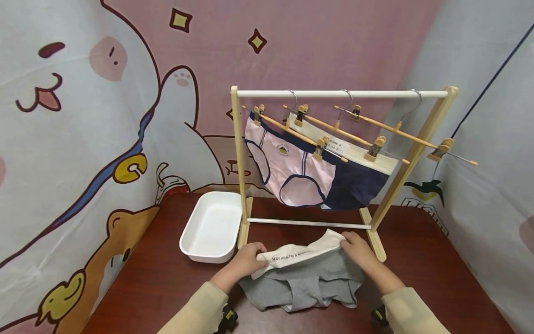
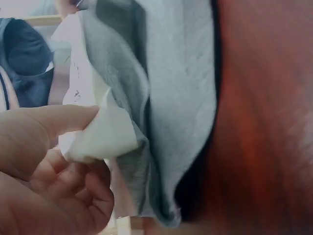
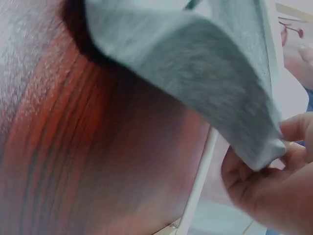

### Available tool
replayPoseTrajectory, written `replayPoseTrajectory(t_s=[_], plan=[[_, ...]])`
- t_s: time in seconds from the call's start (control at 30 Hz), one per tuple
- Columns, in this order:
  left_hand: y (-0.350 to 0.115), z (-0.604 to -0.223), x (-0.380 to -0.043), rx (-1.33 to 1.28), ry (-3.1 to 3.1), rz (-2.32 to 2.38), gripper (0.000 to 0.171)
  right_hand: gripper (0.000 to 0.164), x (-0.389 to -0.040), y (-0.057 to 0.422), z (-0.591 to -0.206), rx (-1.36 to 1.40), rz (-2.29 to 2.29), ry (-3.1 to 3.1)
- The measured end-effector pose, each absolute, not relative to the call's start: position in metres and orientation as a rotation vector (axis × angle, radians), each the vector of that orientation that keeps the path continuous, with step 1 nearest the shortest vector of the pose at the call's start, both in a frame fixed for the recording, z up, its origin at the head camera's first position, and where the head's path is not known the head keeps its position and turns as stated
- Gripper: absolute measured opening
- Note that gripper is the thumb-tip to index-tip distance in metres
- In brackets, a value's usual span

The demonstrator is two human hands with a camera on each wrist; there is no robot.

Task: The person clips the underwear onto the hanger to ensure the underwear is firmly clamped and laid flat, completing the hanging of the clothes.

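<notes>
A pair of grey underpants [image 1: 306, 287] with a cream printed waistband hangs between both hands, low over the front of the table. My left hand [image 1: 249, 260] pinches the left end of the waistband, thumb on top, as the left wrist view shows the folded cream band [image 2: 105, 129] under the thumb. At the other end, my right hand [image 1: 358, 248] grips the waistband's corner; in the right wrist view the grey cloth [image 3: 195, 63] sags away from the fingers. Lettering runs along the band.
Beyond the hands stands a wooden rack [image 1: 239, 153] with a white rail. Pink underpants [image 1: 288, 162] and navy underpants [image 1: 354, 185] hang there from clip hangers. A third clip hanger [image 1: 398, 130] at right bears nothing. Left of the rack sits a white basin [image 1: 212, 227] on the dark red table [image 1: 142, 287].
</notes>
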State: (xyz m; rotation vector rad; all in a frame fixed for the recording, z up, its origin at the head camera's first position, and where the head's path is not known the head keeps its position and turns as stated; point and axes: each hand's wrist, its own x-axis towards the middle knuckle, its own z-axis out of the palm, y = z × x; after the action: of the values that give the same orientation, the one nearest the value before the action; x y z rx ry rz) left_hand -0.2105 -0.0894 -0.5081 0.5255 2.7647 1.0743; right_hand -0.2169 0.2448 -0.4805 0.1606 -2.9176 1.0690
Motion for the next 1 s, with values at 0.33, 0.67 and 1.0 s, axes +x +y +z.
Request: replayPoseTrajectory(t_s=[0.33, 0.67, 1.0], plan=[[-0.105, -0.483, -0.216, 0.618, 2.790, 1.449, 0.024, 0.025, -0.201, 0.257, -0.467, 0.154, 1.723, -2.712], [-0.117, -0.465, -0.220, 0.513, 2.805, 1.444, 0.032, 0.029, -0.190, 0.264, -0.456, 0.246, 1.715, -2.624], [-0.123, -0.464, -0.220, 0.340, 2.610, 1.636, 0.018, 0.038, -0.190, 0.273, -0.453, 0.025, 1.623, -2.510]])
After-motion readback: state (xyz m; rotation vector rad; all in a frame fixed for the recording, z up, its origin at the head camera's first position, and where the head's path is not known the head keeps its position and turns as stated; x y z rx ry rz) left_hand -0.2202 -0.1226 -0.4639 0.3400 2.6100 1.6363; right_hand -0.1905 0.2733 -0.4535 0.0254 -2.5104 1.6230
